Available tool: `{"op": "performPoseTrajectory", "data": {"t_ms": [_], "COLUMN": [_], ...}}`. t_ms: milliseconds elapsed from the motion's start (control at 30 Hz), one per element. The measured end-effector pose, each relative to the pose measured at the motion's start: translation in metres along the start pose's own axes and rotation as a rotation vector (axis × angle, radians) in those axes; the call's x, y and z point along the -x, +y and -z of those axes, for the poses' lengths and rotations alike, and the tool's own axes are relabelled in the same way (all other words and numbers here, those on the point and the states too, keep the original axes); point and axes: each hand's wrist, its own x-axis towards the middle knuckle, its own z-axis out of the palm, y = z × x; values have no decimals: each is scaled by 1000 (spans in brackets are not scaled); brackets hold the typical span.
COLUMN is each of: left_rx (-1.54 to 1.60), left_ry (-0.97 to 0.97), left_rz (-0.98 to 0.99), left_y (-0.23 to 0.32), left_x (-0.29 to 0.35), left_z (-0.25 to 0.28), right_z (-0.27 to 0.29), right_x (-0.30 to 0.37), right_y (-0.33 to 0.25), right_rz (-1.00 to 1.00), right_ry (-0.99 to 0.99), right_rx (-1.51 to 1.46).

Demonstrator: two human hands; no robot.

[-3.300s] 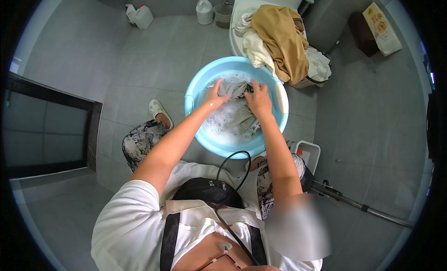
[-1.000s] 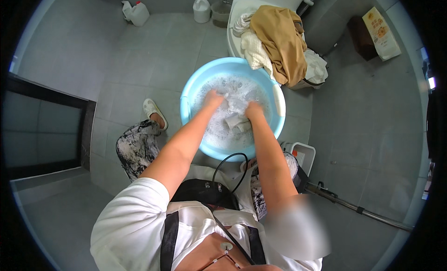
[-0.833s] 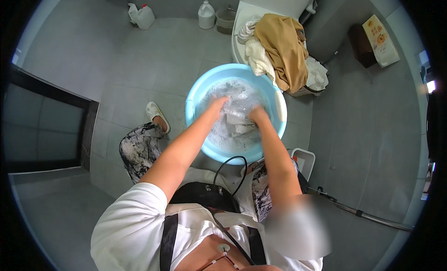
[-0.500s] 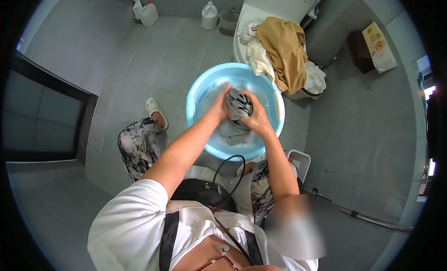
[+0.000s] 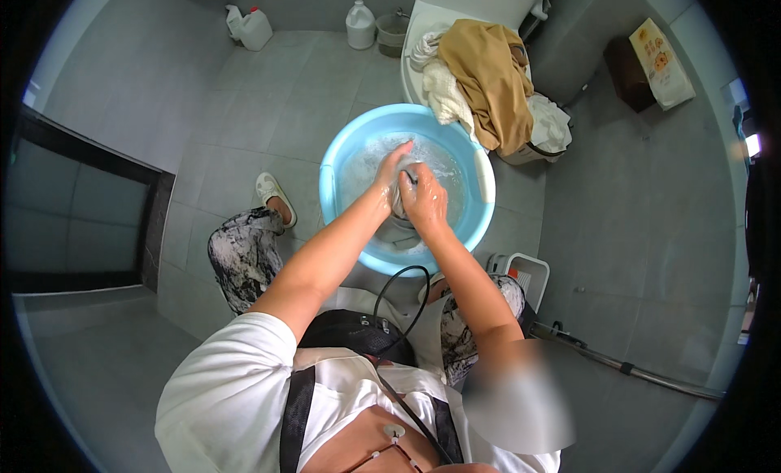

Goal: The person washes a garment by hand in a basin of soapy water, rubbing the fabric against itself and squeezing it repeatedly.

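Observation:
A light-blue basin (image 5: 328,198) of sudsy water stands on the floor in front of me. Over its middle my two hands press close together on a wet grey cloth (image 5: 402,231) with dark markings. Wrapped round a bunched part of it is my right hand (image 5: 425,198), in a fist. My left hand (image 5: 391,172) holds the same bunch from the left, its upper fingers fairly straight. Most of the gripped part is hidden between the hands, and the lower end hangs into the water.
Tan cloth (image 5: 486,74) and a cream knit (image 5: 443,91) lie piled on the toilet (image 5: 413,46), touching the basin's far rim. A white pump bottle (image 5: 360,26), a small bucket (image 5: 392,39) and white jugs (image 5: 255,30) stand along the back wall. A metal pipe (image 5: 651,378) runs at right.
The grey cloth, spread between both hands before, is now bunched up. My right hand has turned and closed into a fist, moving in against the left. The view has shifted slightly.

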Motion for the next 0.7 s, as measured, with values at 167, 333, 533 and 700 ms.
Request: {"op": "performPoseTrajectory", "data": {"t_ms": [167,333,533,700], "left_rx": [20,-201,-167,-352], "left_ry": [83,265,173,201], "left_rz": [-192,-489,-536,-285], "left_y": [-22,4,42,7], "left_x": [-46,-49,-74,-75], "left_z": [40,52,102,110], "right_z": [-7,-3,3,-20], "right_x": [-20,-31,-32,-24], "right_y": [23,59,63,79], "right_rz": [-126,-220,-55,-296], "right_ry": [15,-162,-269,-514], "right_rx": [9,37,63,379]}}
